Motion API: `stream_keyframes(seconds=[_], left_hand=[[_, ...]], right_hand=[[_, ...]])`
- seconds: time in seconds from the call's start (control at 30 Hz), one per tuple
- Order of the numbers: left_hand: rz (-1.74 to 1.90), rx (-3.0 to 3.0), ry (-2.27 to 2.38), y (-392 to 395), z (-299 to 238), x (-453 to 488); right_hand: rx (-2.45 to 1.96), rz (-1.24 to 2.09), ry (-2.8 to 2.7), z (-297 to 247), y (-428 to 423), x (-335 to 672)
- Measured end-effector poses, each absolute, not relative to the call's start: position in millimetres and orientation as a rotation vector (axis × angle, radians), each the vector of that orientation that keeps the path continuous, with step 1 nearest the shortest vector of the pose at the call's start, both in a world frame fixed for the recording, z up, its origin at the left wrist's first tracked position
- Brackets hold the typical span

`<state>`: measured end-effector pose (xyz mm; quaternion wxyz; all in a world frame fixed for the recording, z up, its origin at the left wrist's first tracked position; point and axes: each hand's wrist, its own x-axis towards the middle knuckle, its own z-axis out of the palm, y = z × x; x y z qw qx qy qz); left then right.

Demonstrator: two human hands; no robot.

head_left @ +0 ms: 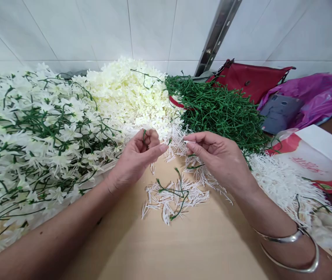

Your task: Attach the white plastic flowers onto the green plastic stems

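My left hand (138, 155) is curled around a thin green plastic stem (144, 137), held over the wooden table (201, 241). My right hand (217, 155) pinches a small white plastic stamen piece (189, 142) between thumb and fingertips, a short gap from the left hand. Below both hands lies a loose scatter of white stamen pieces (172, 196) mixed with a few green stems. A heap of cream petals (131, 93) and a pile of green stems (221, 109) lie just beyond the hands.
Finished white flower sprays (32, 144) cover the left side. More white stamen pieces (282, 182) are heaped at right beside a white and red bag (314, 155). A red bag (250, 79), a purple plastic bag (317, 93) and the tiled wall (96, 31) stand behind.
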<state>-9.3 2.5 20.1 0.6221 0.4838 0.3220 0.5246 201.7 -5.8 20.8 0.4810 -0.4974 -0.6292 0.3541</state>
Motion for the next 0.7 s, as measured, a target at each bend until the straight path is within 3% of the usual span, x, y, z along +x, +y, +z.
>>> stream_keyframes(seconds=[0.3,0.47,0.7], left_hand=[[1.695,1.569,1.208,15,8,-25],[1.651,2.001,1.300,29,-5,-26],[1.619,2.115,1.286,46,-16,-21]], right_hand=[[-1.232,0.742,-1.452,17,1,206],[-1.264,0.690,-1.465,18,0,206],[-1.235,0.754,-1.430,16,4,208]])
